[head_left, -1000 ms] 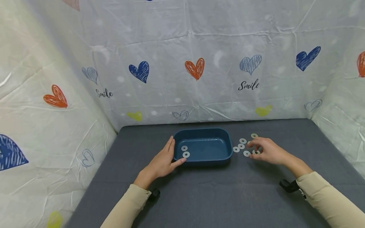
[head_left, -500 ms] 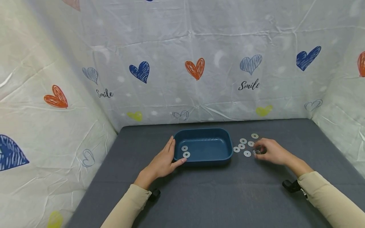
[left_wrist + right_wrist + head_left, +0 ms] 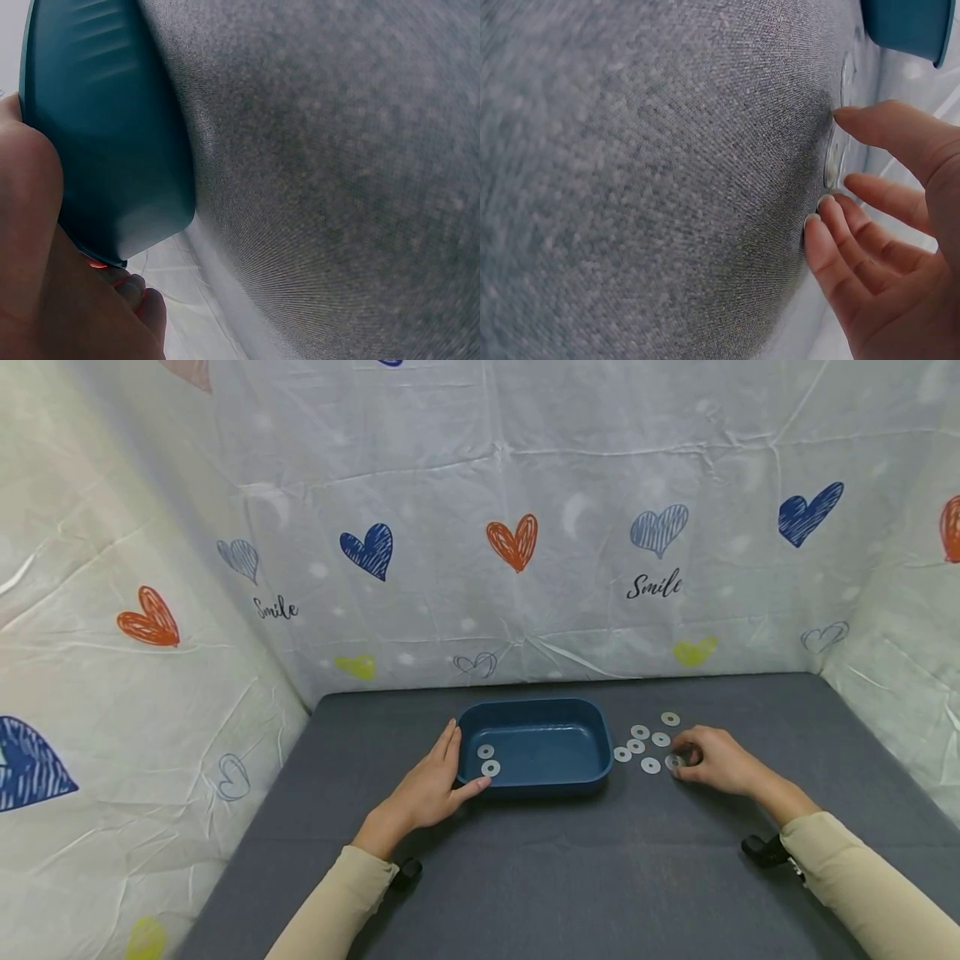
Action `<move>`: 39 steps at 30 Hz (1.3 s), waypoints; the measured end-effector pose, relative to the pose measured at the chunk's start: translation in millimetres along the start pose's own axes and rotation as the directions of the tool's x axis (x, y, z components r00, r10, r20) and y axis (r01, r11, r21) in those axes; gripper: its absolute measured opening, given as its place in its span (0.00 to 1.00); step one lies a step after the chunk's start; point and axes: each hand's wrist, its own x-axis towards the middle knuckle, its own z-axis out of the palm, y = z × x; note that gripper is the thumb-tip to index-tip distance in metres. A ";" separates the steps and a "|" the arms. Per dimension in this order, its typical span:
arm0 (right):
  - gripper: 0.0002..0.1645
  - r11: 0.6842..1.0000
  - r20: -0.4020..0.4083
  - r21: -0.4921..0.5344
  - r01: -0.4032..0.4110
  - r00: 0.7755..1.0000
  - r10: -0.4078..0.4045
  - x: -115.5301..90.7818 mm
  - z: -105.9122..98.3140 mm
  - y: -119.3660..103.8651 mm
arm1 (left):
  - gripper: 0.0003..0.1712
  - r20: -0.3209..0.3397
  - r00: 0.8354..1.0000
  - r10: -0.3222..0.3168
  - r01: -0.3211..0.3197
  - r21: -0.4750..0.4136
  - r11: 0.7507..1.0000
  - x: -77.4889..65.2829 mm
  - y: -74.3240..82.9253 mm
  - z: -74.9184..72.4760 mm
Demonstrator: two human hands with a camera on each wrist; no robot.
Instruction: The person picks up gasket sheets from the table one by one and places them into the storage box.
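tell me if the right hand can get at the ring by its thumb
Likely yes: the right hand has thumb and fingers apart at the ring, with nothing seen lying on top, though its flat lie on the table may make lifting fiddly.

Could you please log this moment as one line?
left hand: against blue tray; right hand: fingers curled at pale ring; in tray: two rings; on table: more rings

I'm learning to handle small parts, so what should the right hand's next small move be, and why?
Probably a gentle pinch on the nearest washer, then a lift. It lies at the tabletop between the right hand's thumb and fingers, though I can't tell whether it is gripped. The left hand touches the blue dish, perhaps bracing it.
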 end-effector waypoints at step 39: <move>0.12 0.998 0.037 -0.030 -0.055 0.998 0.056 10.6 2.4 -8.4 | 0.63 -0.006 1.000 0.004 -0.004 -0.004 1.000 0.3 0.1 -0.3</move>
